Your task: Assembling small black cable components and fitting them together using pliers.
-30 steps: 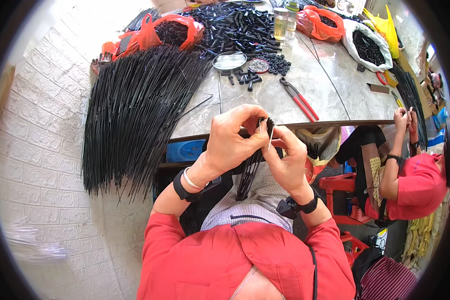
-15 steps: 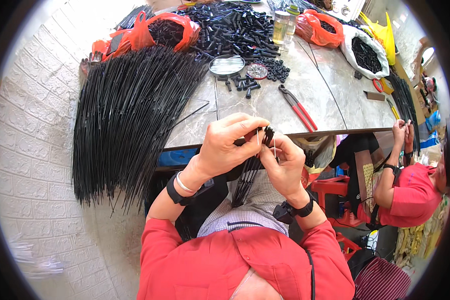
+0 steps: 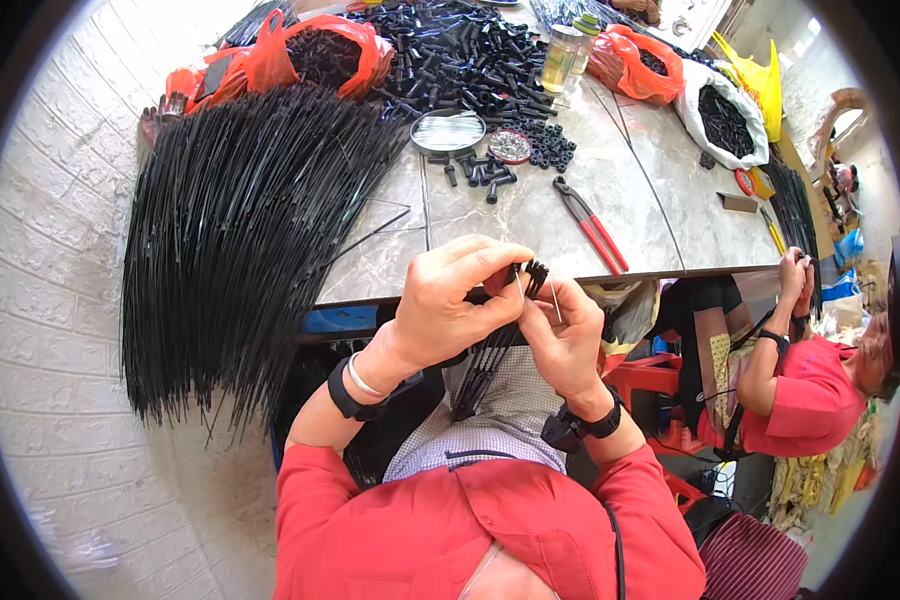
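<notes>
1. Centre of the frame: the left hand (image 3: pixel 450 305) curls over, thumb and fingers pinched together on the top of a small bundle of thin black rods (image 3: pixel 490 350)
2. Right beside it, the right hand (image 3: pixel 565 340) pinches a thin wire (image 3: pixel 553 300) between thumb and forefinger, touching the bundle's capped ends
3. The rods hang down from both hands towards the lap, lower centre
4. Left of the frame: a big heap of long black rods (image 3: pixel 240 230) droops off the table (image 3: pixel 660 220)
5. Upper centre: red-handled pliers (image 3: pixel 590 225), a round tin (image 3: pixel 448 132), loose black caps (image 3: pixel 450 60)
6. Right edge: another person (image 3: pixel 810 390) in red, hands raised
</notes>
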Action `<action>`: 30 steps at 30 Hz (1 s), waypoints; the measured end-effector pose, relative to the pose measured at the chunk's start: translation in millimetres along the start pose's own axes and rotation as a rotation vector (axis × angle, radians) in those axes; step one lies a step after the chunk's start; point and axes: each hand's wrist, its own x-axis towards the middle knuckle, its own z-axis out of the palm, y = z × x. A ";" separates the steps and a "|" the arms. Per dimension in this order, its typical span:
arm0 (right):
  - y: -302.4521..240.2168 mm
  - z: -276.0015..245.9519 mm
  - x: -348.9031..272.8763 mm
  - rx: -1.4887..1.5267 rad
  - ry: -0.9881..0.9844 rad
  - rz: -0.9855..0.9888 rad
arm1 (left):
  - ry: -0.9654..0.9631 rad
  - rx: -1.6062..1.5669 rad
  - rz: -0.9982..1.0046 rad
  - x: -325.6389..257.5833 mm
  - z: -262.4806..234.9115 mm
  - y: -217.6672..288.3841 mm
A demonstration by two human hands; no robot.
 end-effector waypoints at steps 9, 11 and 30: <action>1.5 1.0 -1.4 -0.040 0.048 -0.026 | 0.006 -0.045 -0.094 0.7 1.7 1.2; 2.5 3.0 0.3 -0.145 0.052 -0.122 | -0.001 -0.075 -0.112 0.7 0.0 -1.8; 45.5 -66.5 100.4 -0.156 -0.483 0.254 | 0.016 -0.009 -0.212 -6.0 -17.8 -5.4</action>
